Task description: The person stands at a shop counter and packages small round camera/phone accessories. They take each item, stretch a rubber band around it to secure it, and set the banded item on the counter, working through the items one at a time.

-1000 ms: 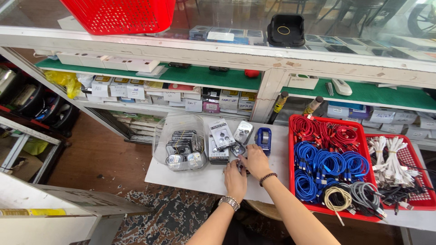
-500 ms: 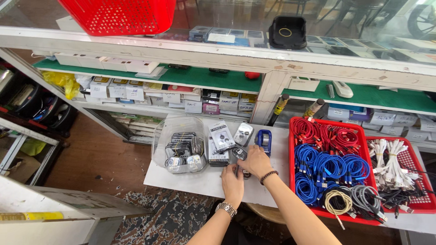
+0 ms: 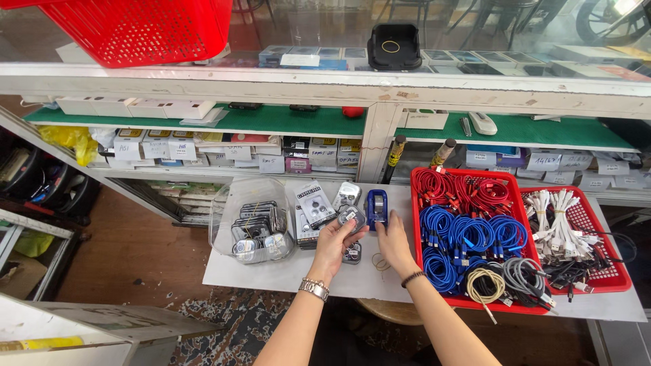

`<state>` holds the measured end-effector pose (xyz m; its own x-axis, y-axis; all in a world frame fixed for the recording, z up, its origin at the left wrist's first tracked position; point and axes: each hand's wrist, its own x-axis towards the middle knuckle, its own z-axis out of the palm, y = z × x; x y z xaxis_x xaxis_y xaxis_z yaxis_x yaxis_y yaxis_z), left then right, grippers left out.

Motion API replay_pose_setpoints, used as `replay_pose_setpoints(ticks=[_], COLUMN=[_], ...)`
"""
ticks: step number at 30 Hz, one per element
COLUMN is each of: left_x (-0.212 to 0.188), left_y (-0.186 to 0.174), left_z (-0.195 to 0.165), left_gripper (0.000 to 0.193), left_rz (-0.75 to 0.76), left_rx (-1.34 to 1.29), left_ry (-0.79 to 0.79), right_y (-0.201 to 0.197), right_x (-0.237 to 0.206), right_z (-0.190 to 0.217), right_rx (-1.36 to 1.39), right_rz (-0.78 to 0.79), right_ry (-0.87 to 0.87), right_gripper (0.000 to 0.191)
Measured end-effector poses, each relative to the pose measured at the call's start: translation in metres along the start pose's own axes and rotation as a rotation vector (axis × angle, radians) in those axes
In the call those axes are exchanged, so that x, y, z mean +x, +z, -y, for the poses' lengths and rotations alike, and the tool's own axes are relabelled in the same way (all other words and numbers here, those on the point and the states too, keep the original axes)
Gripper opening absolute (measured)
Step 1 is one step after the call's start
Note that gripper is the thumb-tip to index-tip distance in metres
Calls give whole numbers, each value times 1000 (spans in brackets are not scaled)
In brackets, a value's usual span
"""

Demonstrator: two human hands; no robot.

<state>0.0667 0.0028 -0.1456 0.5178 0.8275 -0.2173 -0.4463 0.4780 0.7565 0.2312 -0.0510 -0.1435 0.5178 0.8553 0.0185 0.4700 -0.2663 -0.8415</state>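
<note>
Your left hand [image 3: 333, 245], wristwatch [image 3: 314, 288] on the wrist, sat just left of centre in the frame with its fingers closed around a small clear blister pack [image 3: 350, 216], pinching it at its lower edge and holding it just above the white tabletop [image 3: 271, 274]. Your right hand [image 3: 393, 245], a dark bracelet [image 3: 411, 277] at the wrist, reached up beside it toward a blue-fronted pack [image 3: 376, 205] lying flat; its fingers were loosely extended, and whether they touched that pack could not be told. The pack you held looked light, with a stiff, slick plastic shell that would likely crackle or slip if squeezed in the middle, so its flat sealed edges seemed the surest place to take it. Another small pack [image 3: 352, 253] lay on the table between your hands, and a thin loop, perhaps a rubber band [image 3: 381, 261], lay just right of it. Up and to the left were a black-and-white card pack [image 3: 314, 205] and a clear tub [image 3: 252, 220] heaped with more shiny packs. Right of centre stood a red tray [image 3: 515, 308] of coiled red, blue, grey and cream cables, and a second red tray [image 3: 597, 285] of white ones beside it at the right edge. Behind, across the middle of the frame, rows of small boxes with white handwritten labels [image 3: 224, 150] filled the shelves under green liners, and a red basket [image 3: 146, 27] sat on the glass counter at the upper left.
</note>
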Motion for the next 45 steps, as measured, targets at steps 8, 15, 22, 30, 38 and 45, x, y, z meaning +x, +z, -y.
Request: replay_pose_setpoints(ticks=[8, 15, 22, 30, 38, 45], left_x=[24, 55, 72, 70, 65, 66], left_y=[1, 18, 27, 40, 45, 41], left_z=[1, 18, 21, 22, 19, 15], left_gripper=[22, 23, 23, 21, 20, 20], left_rz=[-147, -120, -170, -203, -201, -200], left_rx=[483, 434, 29, 55, 42, 14], left_ry=[-70, -146, -237, -183, -177, -222], right_y=[2, -3, -4, 1, 12, 7], right_x=[32, 57, 70, 26, 5, 9], right_z=[3, 7, 1, -6, -5, 6], right_rx=[83, -34, 139, -41, -68, 143], right_rz=[-48, 111, 143, -131, -322, -95], right_ry=[416, 438, 542, 98, -15, 345], right_gripper=[49, 44, 45, 40, 33, 38])
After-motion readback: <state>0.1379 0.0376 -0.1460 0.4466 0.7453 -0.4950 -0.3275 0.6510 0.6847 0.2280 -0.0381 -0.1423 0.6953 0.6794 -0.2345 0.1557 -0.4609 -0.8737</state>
